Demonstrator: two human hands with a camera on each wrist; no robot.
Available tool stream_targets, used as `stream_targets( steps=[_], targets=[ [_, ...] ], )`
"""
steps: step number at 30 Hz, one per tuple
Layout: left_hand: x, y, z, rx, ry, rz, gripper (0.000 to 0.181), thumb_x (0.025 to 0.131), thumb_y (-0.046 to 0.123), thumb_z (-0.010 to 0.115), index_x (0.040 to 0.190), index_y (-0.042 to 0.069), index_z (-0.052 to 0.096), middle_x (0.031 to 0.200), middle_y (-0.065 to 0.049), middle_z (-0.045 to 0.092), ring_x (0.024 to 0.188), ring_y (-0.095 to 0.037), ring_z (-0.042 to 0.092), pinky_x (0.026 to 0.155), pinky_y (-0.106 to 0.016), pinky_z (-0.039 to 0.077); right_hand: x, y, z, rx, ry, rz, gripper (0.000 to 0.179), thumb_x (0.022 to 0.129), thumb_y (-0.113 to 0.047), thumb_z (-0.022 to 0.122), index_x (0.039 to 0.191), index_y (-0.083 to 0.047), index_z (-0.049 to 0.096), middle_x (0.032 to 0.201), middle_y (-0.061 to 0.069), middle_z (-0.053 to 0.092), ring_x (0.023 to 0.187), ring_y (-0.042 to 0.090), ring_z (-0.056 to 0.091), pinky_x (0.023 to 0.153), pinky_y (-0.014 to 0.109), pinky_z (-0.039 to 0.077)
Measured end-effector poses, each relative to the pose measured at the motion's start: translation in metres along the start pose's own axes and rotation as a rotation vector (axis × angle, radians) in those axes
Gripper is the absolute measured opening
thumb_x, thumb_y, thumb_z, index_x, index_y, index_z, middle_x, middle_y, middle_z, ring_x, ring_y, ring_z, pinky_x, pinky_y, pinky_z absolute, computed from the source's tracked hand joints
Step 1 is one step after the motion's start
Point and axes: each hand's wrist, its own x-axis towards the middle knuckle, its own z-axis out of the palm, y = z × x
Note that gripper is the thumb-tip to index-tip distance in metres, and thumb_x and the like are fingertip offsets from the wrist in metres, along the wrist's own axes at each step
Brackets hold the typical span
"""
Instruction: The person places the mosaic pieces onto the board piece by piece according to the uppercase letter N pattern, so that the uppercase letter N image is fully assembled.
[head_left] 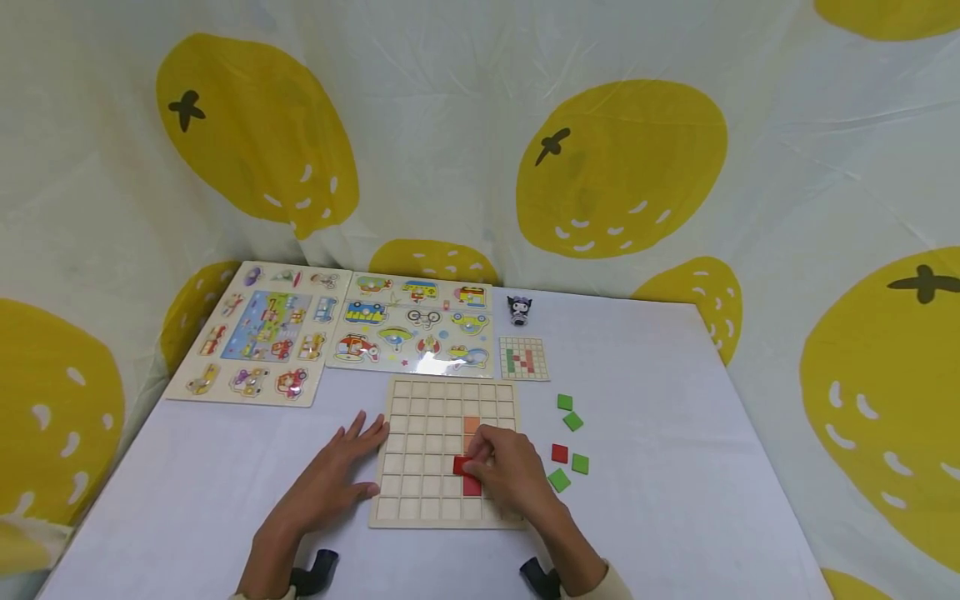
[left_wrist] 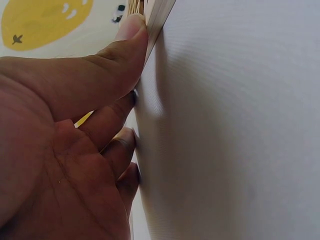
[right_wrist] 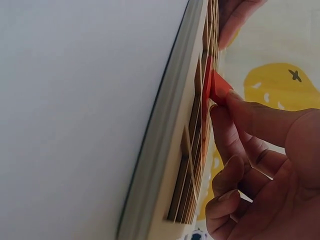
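A wooden grid board [head_left: 407,484] lies flat on the table. My left hand [head_left: 330,475] rests at its left edge, fingers spread; in the left wrist view the thumb [left_wrist: 132,32] touches the board's side. My right hand [head_left: 513,471] pinches a red square tile [head_left: 460,466] between thumb and fingers, over the board right of its middle. In the right wrist view this tile [right_wrist: 220,88] stands tilted at the grid. Another red tile [head_left: 472,486] sits in a cell just below, and an orange tile [head_left: 471,425] lies higher in that column. My right fingers partly hide the cells between.
Right of the board lie several loose green tiles [head_left: 573,421] and one red tile [head_left: 559,452]. A small pattern card [head_left: 524,371] and a figurine [head_left: 519,310] stand behind. Two picture puzzle boards [head_left: 258,387] [head_left: 408,361] lie at the back left, before a lemon-print curtain [head_left: 435,150].
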Motion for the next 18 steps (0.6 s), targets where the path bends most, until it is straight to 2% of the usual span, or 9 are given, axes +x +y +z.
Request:
stream_targets(
  steps=[9, 18],
  targets=[
    [-0.001, 0.0, -0.002, -0.001, 0.004, 0.003, 0.097, 0.077, 0.01, 0.092, 0.162, 0.013, 0.045, 0.172, -0.005, 0.036, 0.166, -0.038, 0.018, 0.135, -0.062, 0.014, 0.006, -0.012, 0.009, -0.059, 0.02, -0.014, 0.016, 0.088, -0.018, 0.086, 0.086, -0.022, 0.071, 0.073, -0.01, 0.061, 0.072, 0.008, 0.057, 0.058, 0.022, 0.048],
    [0.0, 0.001, 0.0, 0.004, -0.008, -0.003, 0.098, 0.078, 0.011, 0.092, 0.163, 0.013, 0.043, 0.172, -0.005, 0.034, 0.166, -0.037, 0.017, 0.135, -0.061, 0.014, 0.009, -0.013, 0.012, -0.157, 0.028, -0.039, 0.015, 0.088, -0.018, 0.086, 0.084, -0.022, 0.072, 0.067, -0.01, 0.055, 0.073, 0.008, 0.052, 0.055, 0.022, 0.043]
  ],
)
